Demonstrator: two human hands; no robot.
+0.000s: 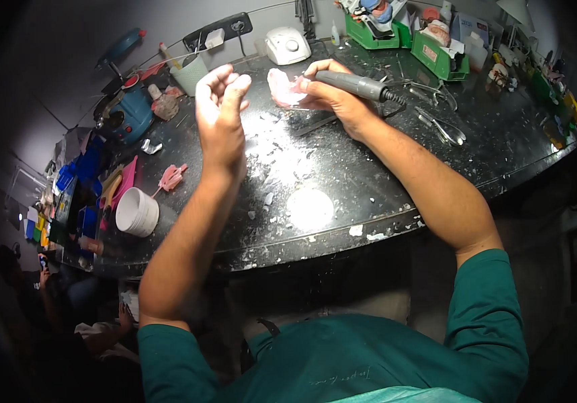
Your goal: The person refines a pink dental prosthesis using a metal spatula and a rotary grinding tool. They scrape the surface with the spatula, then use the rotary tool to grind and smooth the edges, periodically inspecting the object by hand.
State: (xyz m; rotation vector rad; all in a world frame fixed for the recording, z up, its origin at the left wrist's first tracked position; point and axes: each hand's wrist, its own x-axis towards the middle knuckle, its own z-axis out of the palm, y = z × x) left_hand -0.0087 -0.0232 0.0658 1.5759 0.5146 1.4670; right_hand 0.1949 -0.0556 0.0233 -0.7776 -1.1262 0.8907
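My right hand (342, 97) is closed around a dark grey rotary handpiece (352, 83), whose cord leaves its rear end to the right. A pale pink moulded piece (280, 87), like a dental base, sits right at the fingertips of that hand. Whether those fingers also grip it, I cannot tell. To the left of the pink piece, my left hand (221, 107) is raised over the bench. Its fingers are loosely curled and apart, with nothing visible in them. The working tip of the handpiece is hidden.
White flakes litter the black bench (369, 174). A white tub (137, 212) and a pink scrap (172, 176) lie left. Behind stand a white control box (287, 46) and green bins (436, 59). Pliers (441, 126) lie right. A blue machine (127, 114) stands far left; people sit lower left.
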